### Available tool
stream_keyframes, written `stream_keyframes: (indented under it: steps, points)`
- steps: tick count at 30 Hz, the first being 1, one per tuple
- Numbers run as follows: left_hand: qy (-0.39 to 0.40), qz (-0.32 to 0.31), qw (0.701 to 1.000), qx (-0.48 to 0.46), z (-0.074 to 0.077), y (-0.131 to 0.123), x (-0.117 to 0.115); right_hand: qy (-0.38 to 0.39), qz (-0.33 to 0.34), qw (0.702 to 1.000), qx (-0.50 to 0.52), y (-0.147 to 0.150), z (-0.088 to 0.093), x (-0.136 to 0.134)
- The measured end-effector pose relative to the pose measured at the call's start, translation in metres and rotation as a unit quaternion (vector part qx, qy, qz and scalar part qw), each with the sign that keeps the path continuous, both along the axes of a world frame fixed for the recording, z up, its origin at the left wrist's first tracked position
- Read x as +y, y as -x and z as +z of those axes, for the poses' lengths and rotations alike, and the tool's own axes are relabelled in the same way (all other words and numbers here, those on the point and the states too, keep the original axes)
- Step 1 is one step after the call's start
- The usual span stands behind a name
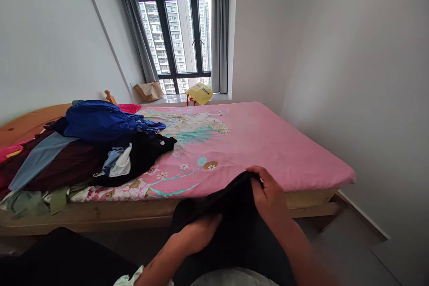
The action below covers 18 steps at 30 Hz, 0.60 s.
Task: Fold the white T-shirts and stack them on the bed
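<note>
A black garment (231,228) hangs bunched in front of me at the near side of the bed; its exact kind cannot be made out. My right hand (270,194) pinches its upper edge, thumb on the near side and fingers curled over the top. Lower and to the left, my left hand (197,233) is closed at a fold of the same cloth, its fingertips hidden by the fabric. Between the two hands the edge stretches upward to the right.
A pink printed sheet (268,143) covers the bed. Heaped on its left are a blue garment (97,120), a black piece of clothing (144,156) and other clothes. A yellow bag (199,94) and a brown paper bag (149,91) stand by the window. Dark cloth (60,254) shows lower left.
</note>
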<state>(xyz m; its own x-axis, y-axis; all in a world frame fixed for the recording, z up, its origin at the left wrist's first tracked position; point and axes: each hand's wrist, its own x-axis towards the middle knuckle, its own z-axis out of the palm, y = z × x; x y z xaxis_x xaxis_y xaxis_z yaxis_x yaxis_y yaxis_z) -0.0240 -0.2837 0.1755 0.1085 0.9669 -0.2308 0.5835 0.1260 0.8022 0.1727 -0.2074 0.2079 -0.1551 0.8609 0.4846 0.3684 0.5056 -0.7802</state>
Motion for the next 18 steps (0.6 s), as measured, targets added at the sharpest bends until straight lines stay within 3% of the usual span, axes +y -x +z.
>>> stream_keyframes:
  steps: [3, 5, 8, 12, 15, 16, 18]
  points:
    - [0.025, -0.103, 0.979, 0.173, 0.017, 0.009, -0.003, 0.038, -0.043, 0.997, -0.048, -0.026, -0.003, 0.039]
    - [-0.024, -0.174, 0.945, 0.277, 0.038, 0.019, 0.003, 0.049, -0.05, 0.995, -0.075, -0.034, -0.005, 0.059]
    - [-0.141, -0.173, 0.893, 0.391, 0.078, 0.038, 0.025, 0.08, -0.05, 0.992, -0.083, -0.041, 0.008, 0.082]
    - [-0.304, -0.091, 0.851, 0.418, 0.139, 0.054, 0.05, 0.08, -0.033, 0.996, 0.016, -0.044, 0.052, 0.088]
    - [-0.394, -0.049, 0.826, 0.401, 0.176, 0.046, 0.044, 0.004, -0.006, 0.993, 0.115, -0.038, 0.08, 0.078]
    - [-0.395, -0.068, 0.832, 0.385, 0.185, 0.04, 0.04, -0.018, 0.006, 0.993, 0.12, -0.035, 0.085, 0.077]
    - [-0.343, -0.138, 0.871, 0.323, 0.197, 0.027, 0.031, -0.035, 0.024, 0.996, 0.076, -0.027, 0.088, 0.082]
